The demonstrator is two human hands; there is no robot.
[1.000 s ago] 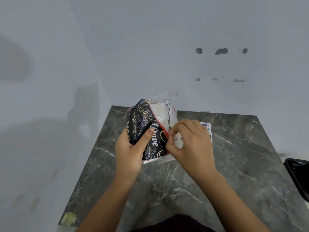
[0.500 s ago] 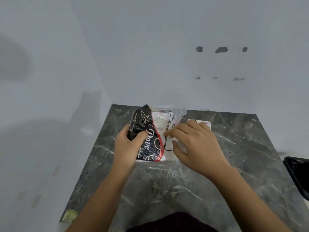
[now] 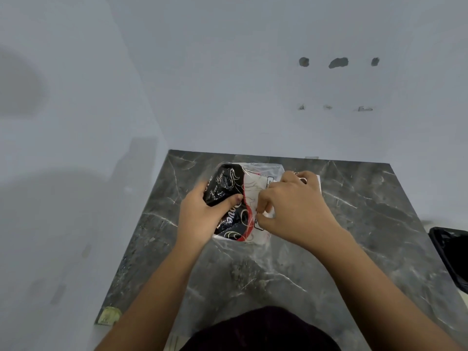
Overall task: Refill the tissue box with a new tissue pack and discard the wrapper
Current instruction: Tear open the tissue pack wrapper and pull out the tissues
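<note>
Marble table (image 3: 354, 224) now bears the lowered tissue pack (image 3: 228, 198), left hand (image 3: 200, 219) gripping it, right hand (image 3: 296, 211) pinching its wrapper (image 3: 258, 188), likely to tear it open.

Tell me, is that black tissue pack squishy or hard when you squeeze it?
Probably squishy: the tissue pack dents under the left hand's thumb. Its shiny wrapper looks crinkly and maybe slippery. It is likely light, since the right hand just pinches at the film.

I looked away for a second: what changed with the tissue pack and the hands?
The tissue pack came down from its raised tilt to lie on the marble table. The right hand opened briefly, then pinched the clear wrapper again. The left hand kept its grip on the dark end; the black bin stayed put.
</note>
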